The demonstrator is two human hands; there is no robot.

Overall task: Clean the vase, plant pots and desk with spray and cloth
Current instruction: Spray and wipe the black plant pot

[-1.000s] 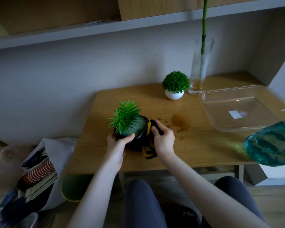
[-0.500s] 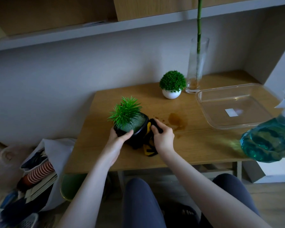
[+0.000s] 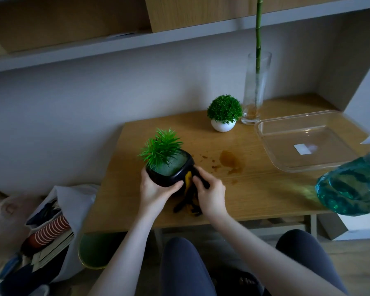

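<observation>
- My left hand (image 3: pixel 153 190) gripped the tilted black plant pot (image 3: pixel 171 170), fingers wrapped around it.
- My right hand (image 3: pixel 210 194) pressed the black-and-yellow cloth (image 3: pixel 188 182) against the pot, fingers closed on it.

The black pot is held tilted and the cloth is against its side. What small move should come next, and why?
Probably rub the cloth further round the black pot, turning it with the left hand. The right hand presses the cloth on one side only, so the pot's other sides look unwiped. The brown stain on the desk can wait.
</observation>
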